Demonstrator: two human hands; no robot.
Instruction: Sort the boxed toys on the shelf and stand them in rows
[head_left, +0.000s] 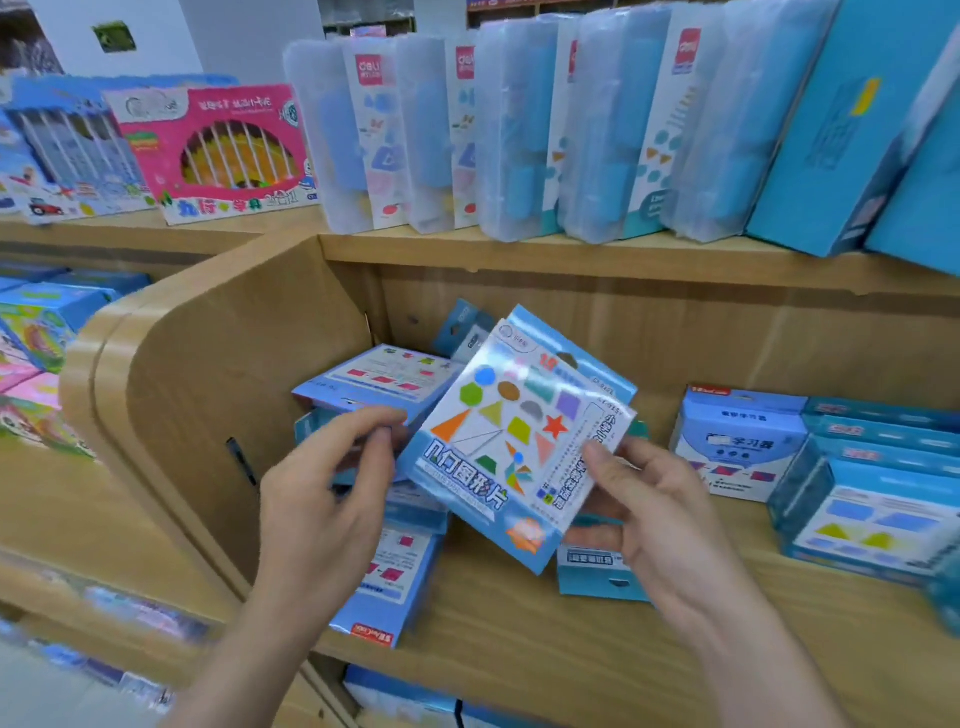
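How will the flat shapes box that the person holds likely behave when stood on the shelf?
Probably light: the right hand holds the shapes box by one edge. Likely stiff, as its face shows no bend. Being thin, it may tip if stood alone on the shelf.

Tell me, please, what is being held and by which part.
The right hand grips the shape-picture box by its right edge, thumb on the front. The left hand curls at its left corner; whether it pinches anything cannot be told.
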